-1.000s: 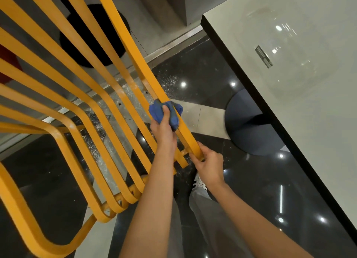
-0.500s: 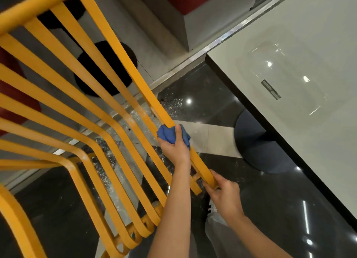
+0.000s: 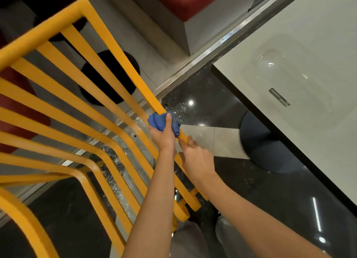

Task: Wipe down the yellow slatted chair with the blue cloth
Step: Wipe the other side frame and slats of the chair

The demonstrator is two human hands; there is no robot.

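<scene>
The yellow slatted chair [image 3: 81, 95] is tipped over and fills the left half of the head view, its slats running from upper left to lower right. My left hand [image 3: 163, 136] grips the bunched blue cloth [image 3: 157, 121] and wraps it round the rightmost outer slat. Just below it on the same slat, my right hand [image 3: 195, 157] curls round the bar and holds it, thumb on top. Part of the cloth is hidden under my fingers.
A white table [image 3: 301, 68] with a dark edge stands at the right, its round dark base [image 3: 266, 147] on the glossy black floor. A red-cushioned bench [image 3: 189, 2] sits at the back. A black round base [image 3: 110, 78] shows through the slats. My grey trouser legs are below.
The view has tilted up, showing the chair's top rail. My right hand has slid up the slat to just under my left hand, which still wraps the cloth round the bar.
</scene>
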